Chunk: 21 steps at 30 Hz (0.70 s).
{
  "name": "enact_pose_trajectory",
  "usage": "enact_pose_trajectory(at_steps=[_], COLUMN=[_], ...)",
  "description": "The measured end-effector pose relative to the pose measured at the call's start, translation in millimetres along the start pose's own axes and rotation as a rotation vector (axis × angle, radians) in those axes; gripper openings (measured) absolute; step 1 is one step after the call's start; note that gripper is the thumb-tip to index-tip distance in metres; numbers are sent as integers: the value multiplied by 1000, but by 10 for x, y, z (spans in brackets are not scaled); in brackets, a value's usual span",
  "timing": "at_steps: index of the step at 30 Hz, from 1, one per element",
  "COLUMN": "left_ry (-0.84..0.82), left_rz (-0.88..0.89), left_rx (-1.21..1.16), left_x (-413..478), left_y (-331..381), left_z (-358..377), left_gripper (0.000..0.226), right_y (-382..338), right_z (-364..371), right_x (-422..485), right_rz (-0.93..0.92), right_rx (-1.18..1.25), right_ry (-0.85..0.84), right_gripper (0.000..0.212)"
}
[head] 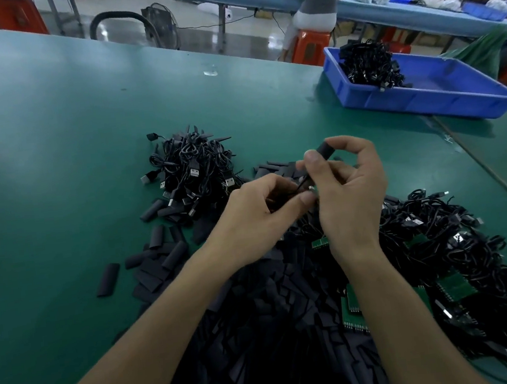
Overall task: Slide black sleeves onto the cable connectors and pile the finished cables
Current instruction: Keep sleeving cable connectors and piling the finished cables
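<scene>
My right hand (350,188) pinches a black sleeve (325,150) between thumb and forefinger, held up above the table. My left hand (259,216) pinches a thin black cable (300,186) with a small metal connector tip, just left of the right palm. Below both arms spreads a large heap of loose black sleeves (274,314). A pile of black USB cables (192,171) lies beyond my left hand. A long tangle of black cables with green boards (445,243) runs along the right.
A blue plastic bin (442,93) holding a bundle of cables stands at the far right on the green table (52,134). Stray sleeves (108,279) lie left of the heap. Beyond the table edge a person sits on an orange stool at another bench.
</scene>
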State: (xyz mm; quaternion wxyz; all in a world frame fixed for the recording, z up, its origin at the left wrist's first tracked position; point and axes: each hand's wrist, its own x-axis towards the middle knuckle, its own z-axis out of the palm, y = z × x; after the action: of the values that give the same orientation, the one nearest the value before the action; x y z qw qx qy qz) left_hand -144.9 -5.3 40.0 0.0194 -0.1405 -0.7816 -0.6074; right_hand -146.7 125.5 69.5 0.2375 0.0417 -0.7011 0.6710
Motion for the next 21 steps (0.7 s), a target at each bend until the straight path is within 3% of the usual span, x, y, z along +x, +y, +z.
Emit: enact_pose_trajectory(at_steps=[4, 8, 11, 13, 15, 21], left_ry=[-72, 110, 399, 592, 676, 663], left_rz=[-9, 65, 42, -24, -102, -227], left_rx=[211, 267, 308, 353, 377, 479], left_x=[2, 121, 325, 482, 620, 880], left_y=[-7, 59, 7, -72, -167, -344], left_z=[-60, -207, -444, -637, -801, -935], left_gripper=[13, 15, 4, 14, 21, 26], right_y=[-77, -99, -150, -188, -204, -44], right_z=[-115, -357, -610, -748, -819, -793], right_x=[136, 250, 298, 304, 296, 224], right_rz=[46, 60, 94, 172, 253, 91], right_rx=[62, -276, -652, -871, -1009, -1023], right_ry=[34, -142, -470, -758, -909, -804], right_gripper=[20, 30, 48, 47, 47, 14])
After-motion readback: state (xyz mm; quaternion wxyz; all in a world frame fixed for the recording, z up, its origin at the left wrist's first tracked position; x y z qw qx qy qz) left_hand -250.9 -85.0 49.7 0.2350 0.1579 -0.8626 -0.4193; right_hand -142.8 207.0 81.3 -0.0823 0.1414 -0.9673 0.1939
